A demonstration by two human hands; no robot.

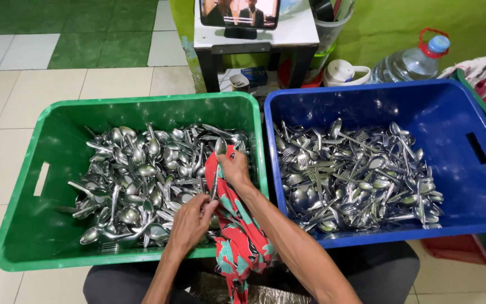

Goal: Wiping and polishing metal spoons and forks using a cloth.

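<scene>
- Head view, only one angle here: a spoon (217, 169) is held upright-ish over the green crate (23, 225), near its right wall, and is being wiped with a red and teal patterned cloth (242, 236).
- The right hand (233, 169) is closed around the upper part of the spoon with the cloth wrapped under it; the bowl end is seen poking out above the fingers.
- The left hand (191, 220) is pinched shut on the lower end of the handle, just above the heap of spoons (142, 180) in the green crate.
- Both forearms are angled in from the bottom of the frame, the right one crossing over the crate's rim.
- What could go wrong, as a guess: the spoon is gripped by a small pinch at the bottom, so it could be dropped back into the heap and lost among the others if the cloth snags.
- The cloth hangs down past the crate edge, so it could get caught on the rim.
- The blue crate (457, 112) on the right is filled with mixed spoons and forks (355, 180); it isn't touched by either hand.
</scene>
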